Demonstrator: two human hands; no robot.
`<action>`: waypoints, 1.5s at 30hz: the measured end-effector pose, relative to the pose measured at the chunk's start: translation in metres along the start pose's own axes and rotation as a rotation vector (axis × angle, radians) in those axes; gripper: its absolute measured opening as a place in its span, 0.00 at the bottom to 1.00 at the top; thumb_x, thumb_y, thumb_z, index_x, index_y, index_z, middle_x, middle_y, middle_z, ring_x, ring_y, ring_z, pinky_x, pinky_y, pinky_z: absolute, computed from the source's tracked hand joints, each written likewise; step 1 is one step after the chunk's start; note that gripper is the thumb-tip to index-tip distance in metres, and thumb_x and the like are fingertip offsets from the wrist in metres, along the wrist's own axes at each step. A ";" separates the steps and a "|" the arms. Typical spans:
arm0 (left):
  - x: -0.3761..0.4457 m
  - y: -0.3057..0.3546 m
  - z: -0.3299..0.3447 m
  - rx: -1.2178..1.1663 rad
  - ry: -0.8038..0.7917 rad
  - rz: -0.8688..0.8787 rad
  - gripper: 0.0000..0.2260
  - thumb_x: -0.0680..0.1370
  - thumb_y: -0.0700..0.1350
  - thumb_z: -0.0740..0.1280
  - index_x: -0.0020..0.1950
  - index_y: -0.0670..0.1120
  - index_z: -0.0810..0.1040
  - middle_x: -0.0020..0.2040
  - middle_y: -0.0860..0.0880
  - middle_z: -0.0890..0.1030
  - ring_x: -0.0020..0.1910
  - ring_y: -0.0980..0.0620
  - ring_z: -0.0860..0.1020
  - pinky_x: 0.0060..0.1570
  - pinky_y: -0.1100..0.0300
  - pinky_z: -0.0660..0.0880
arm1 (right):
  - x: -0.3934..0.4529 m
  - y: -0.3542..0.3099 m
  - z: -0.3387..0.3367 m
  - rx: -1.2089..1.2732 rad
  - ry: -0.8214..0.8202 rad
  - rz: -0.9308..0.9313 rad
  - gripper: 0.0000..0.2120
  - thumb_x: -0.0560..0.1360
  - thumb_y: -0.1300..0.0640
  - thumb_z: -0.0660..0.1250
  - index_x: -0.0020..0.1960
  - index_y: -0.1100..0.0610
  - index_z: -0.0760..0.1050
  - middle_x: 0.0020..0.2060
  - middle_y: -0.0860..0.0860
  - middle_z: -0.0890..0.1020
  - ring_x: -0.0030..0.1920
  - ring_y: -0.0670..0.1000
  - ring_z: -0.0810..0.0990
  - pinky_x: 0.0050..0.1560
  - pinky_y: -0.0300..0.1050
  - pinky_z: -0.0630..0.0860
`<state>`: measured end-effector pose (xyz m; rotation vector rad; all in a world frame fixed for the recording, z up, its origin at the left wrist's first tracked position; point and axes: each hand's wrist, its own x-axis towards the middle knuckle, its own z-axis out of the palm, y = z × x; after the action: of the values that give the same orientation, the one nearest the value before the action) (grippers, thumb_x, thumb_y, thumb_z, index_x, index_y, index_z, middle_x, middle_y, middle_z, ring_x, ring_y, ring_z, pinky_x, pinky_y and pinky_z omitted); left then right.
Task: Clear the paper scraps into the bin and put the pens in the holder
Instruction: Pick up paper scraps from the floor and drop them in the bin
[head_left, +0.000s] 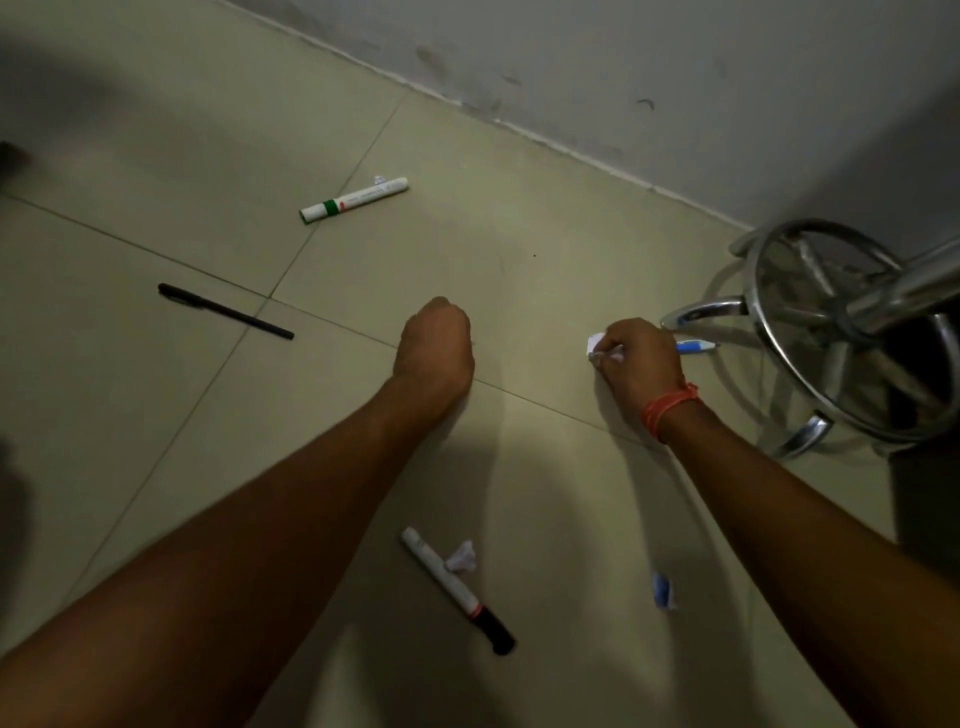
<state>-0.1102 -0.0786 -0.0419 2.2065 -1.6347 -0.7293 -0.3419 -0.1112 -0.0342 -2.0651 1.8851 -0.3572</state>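
Observation:
My right hand (641, 364) is down on the tiled floor, fingers pinched on a white paper scrap (596, 344). Just behind it lies a blue pen (698, 346). My left hand (435, 345) is a closed fist over the floor at centre; whether it holds anything is hidden. A green-banded white marker (354, 200) lies farther back, with a tiny paper scrap (379, 180) at its end. A black pen (224, 310) lies at left. Near me are a black-capped white marker (457, 590), a crumpled scrap (461, 557) touching it, and a blue-and-white scrap (664, 591).
A chrome stool base (810, 332) with ring and legs stands at right, close to my right hand. A dark block (924, 504) sits below it. The grey wall (623, 78) runs diagonally behind. No bin or pen holder is in view.

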 end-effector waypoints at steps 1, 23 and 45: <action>-0.001 0.001 0.002 0.023 0.007 0.012 0.06 0.78 0.35 0.67 0.52 0.37 0.82 0.51 0.40 0.81 0.50 0.43 0.81 0.41 0.60 0.70 | -0.001 0.000 0.000 -0.002 0.004 0.002 0.05 0.68 0.67 0.70 0.38 0.62 0.84 0.41 0.59 0.85 0.44 0.58 0.83 0.50 0.51 0.79; -0.117 0.017 0.022 -0.459 -0.156 0.042 0.05 0.72 0.43 0.73 0.44 0.43 0.88 0.41 0.45 0.87 0.43 0.49 0.84 0.43 0.66 0.74 | -0.160 -0.001 -0.033 0.353 -0.046 0.340 0.07 0.69 0.64 0.73 0.33 0.58 0.82 0.28 0.53 0.82 0.27 0.46 0.78 0.35 0.43 0.79; -0.135 0.015 -0.019 -0.598 -0.110 -0.059 0.06 0.73 0.42 0.74 0.42 0.38 0.86 0.34 0.44 0.83 0.24 0.64 0.76 0.27 0.75 0.71 | -0.197 -0.024 -0.028 0.662 -0.114 0.637 0.03 0.66 0.66 0.76 0.36 0.63 0.83 0.32 0.61 0.84 0.28 0.53 0.81 0.34 0.46 0.80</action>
<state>-0.1417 0.0441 0.0108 1.8067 -1.1861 -1.1914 -0.3504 0.0847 0.0069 -0.9883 1.8898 -0.5776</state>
